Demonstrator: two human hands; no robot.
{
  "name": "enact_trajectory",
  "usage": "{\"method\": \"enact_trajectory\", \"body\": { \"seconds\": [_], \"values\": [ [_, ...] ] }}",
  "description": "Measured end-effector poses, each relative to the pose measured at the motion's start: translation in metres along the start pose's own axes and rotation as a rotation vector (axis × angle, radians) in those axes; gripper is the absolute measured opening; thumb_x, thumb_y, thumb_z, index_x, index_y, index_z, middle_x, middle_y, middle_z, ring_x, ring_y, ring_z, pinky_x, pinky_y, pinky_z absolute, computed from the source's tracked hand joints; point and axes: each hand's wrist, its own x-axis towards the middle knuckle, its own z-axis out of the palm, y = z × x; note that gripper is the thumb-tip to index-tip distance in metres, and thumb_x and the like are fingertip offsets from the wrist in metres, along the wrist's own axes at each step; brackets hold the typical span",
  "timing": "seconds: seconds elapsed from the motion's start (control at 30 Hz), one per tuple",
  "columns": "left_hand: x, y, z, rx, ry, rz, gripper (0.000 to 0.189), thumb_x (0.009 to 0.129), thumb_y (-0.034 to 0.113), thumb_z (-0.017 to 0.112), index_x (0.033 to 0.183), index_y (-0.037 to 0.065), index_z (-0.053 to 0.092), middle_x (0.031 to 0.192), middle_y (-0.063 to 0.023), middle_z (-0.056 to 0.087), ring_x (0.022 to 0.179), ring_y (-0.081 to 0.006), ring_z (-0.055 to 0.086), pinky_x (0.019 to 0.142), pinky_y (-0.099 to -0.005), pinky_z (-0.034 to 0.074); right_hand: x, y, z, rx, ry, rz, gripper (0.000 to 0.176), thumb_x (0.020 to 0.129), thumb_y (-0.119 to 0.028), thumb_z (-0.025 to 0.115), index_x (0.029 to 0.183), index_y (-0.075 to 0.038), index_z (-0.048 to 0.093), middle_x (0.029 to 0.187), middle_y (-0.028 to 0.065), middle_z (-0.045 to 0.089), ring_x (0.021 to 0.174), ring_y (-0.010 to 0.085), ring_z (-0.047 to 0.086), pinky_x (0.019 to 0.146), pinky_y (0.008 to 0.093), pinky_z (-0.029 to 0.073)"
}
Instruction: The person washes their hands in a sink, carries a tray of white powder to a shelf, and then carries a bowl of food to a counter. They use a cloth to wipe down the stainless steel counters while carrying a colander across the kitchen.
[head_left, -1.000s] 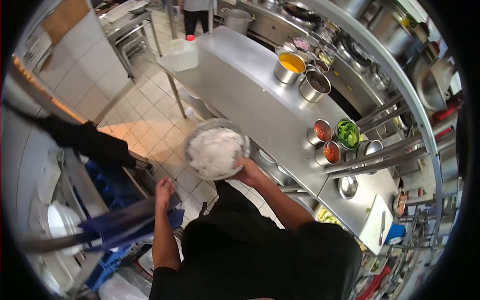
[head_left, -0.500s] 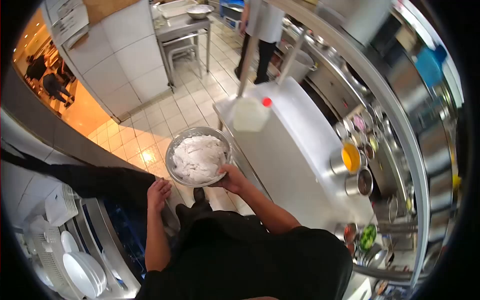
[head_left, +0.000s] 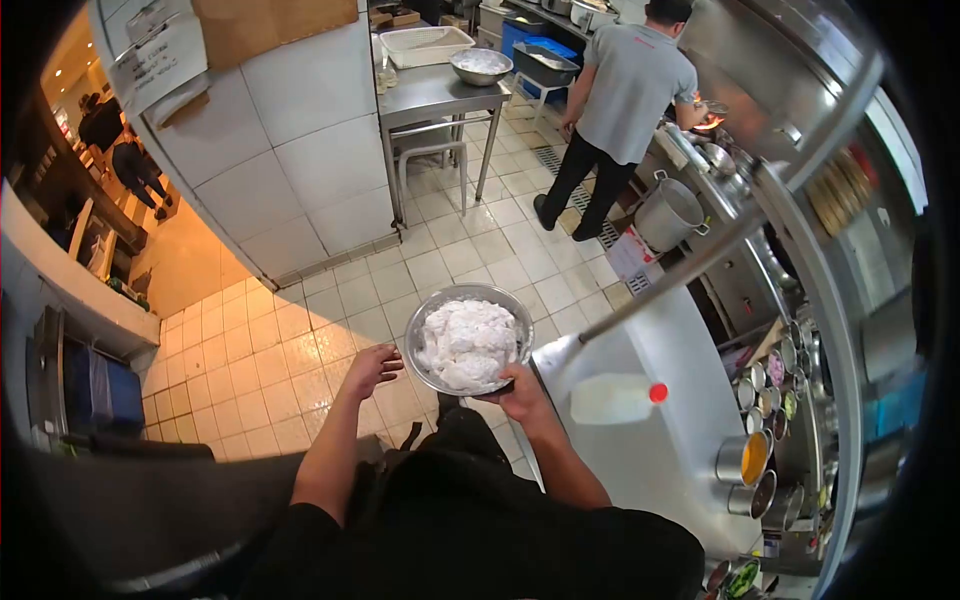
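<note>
A round metal bowl (head_left: pixel 413 345) is held out in front of me over the tiled floor. It is heaped with something white and floury (head_left: pixel 466 340) in soft lumps. My right hand (head_left: pixel 522 393) grips the bowl's near right rim, thumb on top and the other fingers hidden underneath. Off to the bowl's left, my left hand (head_left: pixel 375 370) hangs apart from it, fingers loosely extended with nothing in them. A translucent plastic jug (head_left: pixel 612 399) with a red cap lies on the steel counter, right of my right hand.
Ahead, a steel table (head_left: pixel 440 92) bears a white basket (head_left: pixel 425 46) and a second metal bowl (head_left: pixel 482 68). A person in a grey shirt (head_left: pixel 640 90) works at a flaming stove, beside a large pot (head_left: pixel 668 212). A metal post (head_left: pixel 690 260) rises from the counter (head_left: pixel 660 490).
I have moved forward along the counter; the jug now appears nearer. The bowl stays in my right hand, and my left hand remains free. The person at the stove has come into fuller view.
</note>
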Motion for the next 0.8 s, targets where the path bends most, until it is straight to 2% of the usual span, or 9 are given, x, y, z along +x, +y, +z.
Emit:
{"method": "enact_trajectory", "body": {
  "seconds": [0.13, 0.23, 0.27, 0.3, 0.4, 0.47, 0.5, 0.63, 0.8],
  "values": [
    [0.079, 0.012, -0.083, 0.539, 0.199, -0.062, 0.036, 0.088, 0.031, 0.056, 0.107, 0.000, 0.059, 0.097, -0.0137, 0.064, 0.095, -0.0229, 0.061, 0.078, -0.0349, 0.048, 0.096, -0.036, -0.008, -0.003, 0.077, 0.004, 0.063, 0.068, -0.011, 0.051, 0.127, 0.003, 0.038, 0.123, 0.0209, 0.049, 0.110, 0.0373, 0.052, 0.087, 0.0564, 0.047],
    [0.098, -0.043, -0.207, 1.557, 0.230, 0.204, 0.031, 0.082, 0.030, 0.061, 0.079, -0.001, 0.063, 0.072, -0.0189, 0.062, 0.071, -0.0285, 0.061, 0.067, -0.0389, 0.048, 0.145, -0.068, 0.000, 0.069, 0.110, 0.006, 0.063, 0.068, -0.009, 0.048, 0.129, 0.005, 0.036, 0.122, 0.0228, 0.048, 0.109, 0.0392, 0.052, 0.087, 0.0562, 0.048],
    [0.093, -0.045, -0.232, 1.604, 0.182, -0.153, 0.029, 0.083, 0.030, 0.059, 0.077, 0.001, 0.063, 0.072, -0.0157, 0.063, 0.069, -0.0263, 0.061, 0.063, -0.0393, 0.048, 0.166, -0.080, 0.002, 0.078, 0.130, 0.002, 0.063, 0.068, -0.009, 0.047, 0.129, 0.005, 0.035, 0.122, 0.0228, 0.048, 0.109, 0.0394, 0.052, 0.087, 0.0560, 0.049],
    [0.064, -0.028, -0.226, 0.979, 0.399, -0.489, 0.030, 0.087, 0.031, 0.055, 0.079, 0.003, 0.062, 0.071, -0.0117, 0.062, 0.066, -0.0234, 0.061, 0.056, -0.0395, 0.047, 0.184, -0.090, 0.001, 0.081, 0.157, -0.001, 0.063, 0.068, -0.009, 0.047, 0.129, 0.005, 0.035, 0.123, 0.0228, 0.048, 0.109, 0.0397, 0.052, 0.087, 0.0559, 0.049],
    [0.026, -0.047, -0.260, 0.673, 0.525, -0.725, 0.027, 0.089, 0.030, 0.056, 0.085, 0.004, 0.060, 0.069, -0.0077, 0.063, 0.056, -0.0201, 0.060, 0.044, -0.0367, 0.044, 0.225, -0.129, 0.005, 0.070, 0.233, -0.004, 0.064, 0.068, -0.009, 0.047, 0.129, 0.005, 0.035, 0.123, 0.0227, 0.048, 0.108, 0.0400, 0.053, 0.085, 0.0558, 0.050],
    [0.011, -0.098, -0.309, 1.886, -0.283, -0.376, 0.022, 0.087, 0.030, 0.057, 0.085, 0.008, 0.060, 0.075, -0.0090, 0.062, 0.072, -0.0203, 0.062, 0.058, -0.0344, 0.048, 0.256, -0.151, -0.001, 0.070, 0.224, -0.035, 0.065, 0.066, -0.009, 0.048, 0.129, 0.004, 0.036, 0.123, 0.0222, 0.048, 0.107, 0.0396, 0.054, 0.085, 0.0553, 0.050],
    [0.012, -0.095, -0.309, 1.869, -0.367, -0.349, 0.022, 0.087, 0.030, 0.057, 0.084, 0.008, 0.060, 0.075, -0.0090, 0.062, 0.071, -0.0202, 0.062, 0.057, -0.0347, 0.048, 0.270, -0.166, 0.003, 0.052, 0.227, -0.064, 0.066, 0.066, -0.010, 0.048, 0.129, 0.004, 0.036, 0.123, 0.0217, 0.049, 0.106, 0.0393, 0.054, 0.084, 0.0550, 0.051],
    [0.111, -0.030, -0.309, 1.293, -0.087, -0.643, 0.024, 0.086, 0.029, 0.056, 0.080, 0.007, 0.061, 0.073, -0.0093, 0.062, 0.068, -0.0199, 0.061, 0.056, -0.0359, 0.047, 0.333, -0.225, 0.031, 0.056, 0.267, -0.151, 0.069, 0.063, -0.011, 0.050, 0.130, 0.002, 0.036, 0.123, 0.0199, 0.050, 0.105, 0.0383, 0.056, 0.082, 0.0541, 0.052],
    [0.340, 0.082, -0.311, 1.351, -0.154, -0.439, 0.026, 0.085, 0.029, 0.055, 0.075, 0.006, 0.062, 0.071, -0.0097, 0.063, 0.064, -0.0195, 0.059, 0.054, -0.0374, 0.046, 0.388, -0.304, 0.101, 0.040, 0.334, -0.296, 0.070, 0.063, -0.010, 0.048, 0.131, -0.002, 0.036, 0.125, 0.0194, 0.048, 0.111, 0.0386, 0.052, 0.085, 0.0559, 0.049]
  ]
}}
